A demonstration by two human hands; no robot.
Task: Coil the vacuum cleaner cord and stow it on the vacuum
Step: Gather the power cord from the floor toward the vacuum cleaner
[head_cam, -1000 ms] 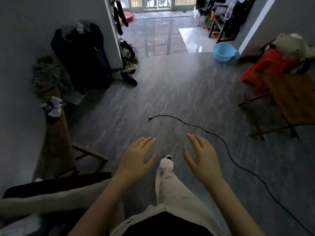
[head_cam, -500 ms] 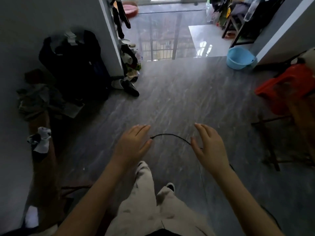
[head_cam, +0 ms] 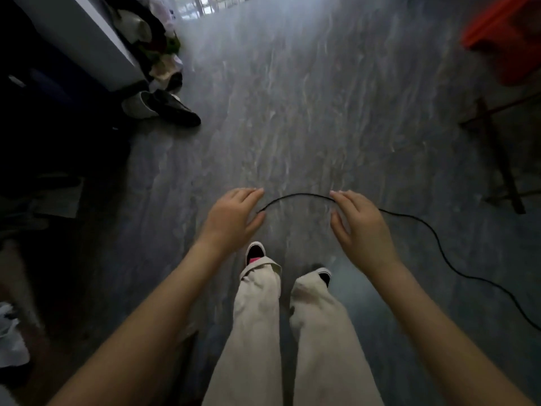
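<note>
Below, two bare hands, left hand (head_cam: 234,215) and right hand (head_cam: 358,227), both spread, grasping nothing; one thin black cord (head_cam: 298,196) curving across streaked grey floor (head_cam: 307,112).

The floor (head_cam: 307,112) is grey stone-patterned tile with pale streaks. A thin black cord (head_cam: 439,244) lies on it, arcing from its free end near centre out toward 4 o'clock. A pair of dark shoes (head_cam: 167,108) sits at 10 o'clock beside a heap of clothes (head_cam: 155,51). The person's two sneakers (head_cam: 256,252) stand at 6 o'clock.
</note>
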